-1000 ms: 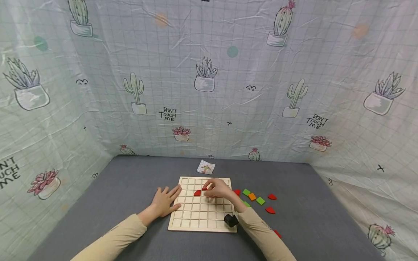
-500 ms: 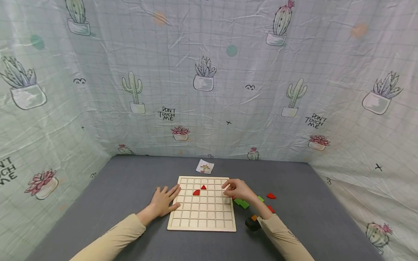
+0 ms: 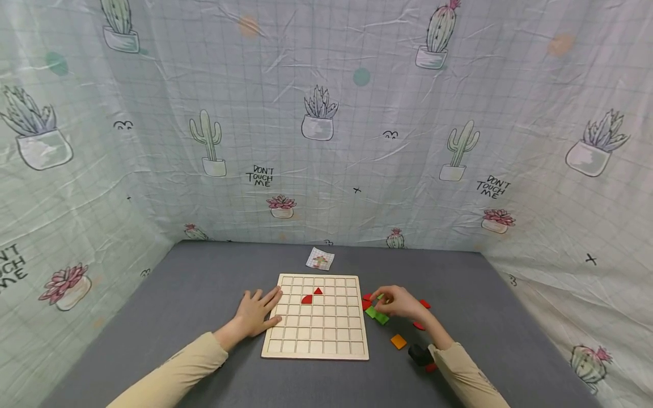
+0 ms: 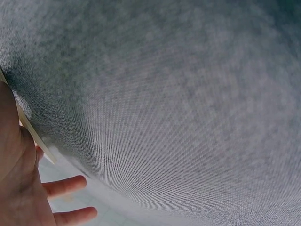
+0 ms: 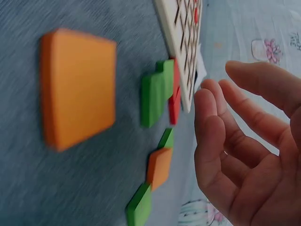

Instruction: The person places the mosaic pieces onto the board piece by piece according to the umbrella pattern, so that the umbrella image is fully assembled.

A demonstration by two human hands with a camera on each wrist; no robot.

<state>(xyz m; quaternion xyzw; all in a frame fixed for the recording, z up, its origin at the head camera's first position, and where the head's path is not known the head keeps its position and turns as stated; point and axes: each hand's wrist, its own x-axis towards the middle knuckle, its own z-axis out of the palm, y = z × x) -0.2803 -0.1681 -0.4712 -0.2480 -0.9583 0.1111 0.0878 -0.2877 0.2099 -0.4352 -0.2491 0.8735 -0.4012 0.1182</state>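
Observation:
A pale wooden grid board [image 3: 326,334] lies flat, with a red triangle [image 3: 318,290] and a red rounded piece [image 3: 307,299] in neighbouring rows. Against its left edge rests my left hand [image 3: 251,315], fingers spread. My right hand [image 3: 400,303] hovers over loose tiles to the right of the board. In the right wrist view, thumb and fingers [image 5: 207,136] are loosely bent and apart, holding nothing. Beneath and beside this hand are green tiles [image 3: 377,315] and red pieces [image 3: 367,302]; it partly hides others. An orange tile [image 5: 80,84] looms close to the right wrist camera.
Beyond the board's far edge lies a small card [image 3: 320,259] with a coloured grid pattern. More red pieces [image 3: 425,304] lie around the right forearm. A cactus-print curtain [image 3: 275,141] hangs behind the grey table [image 3: 229,260].
My right hand has left the red triangle on the board and travelled right to the loose tiles. The nearer orange tile has come into view. My left hand stays at the board's edge.

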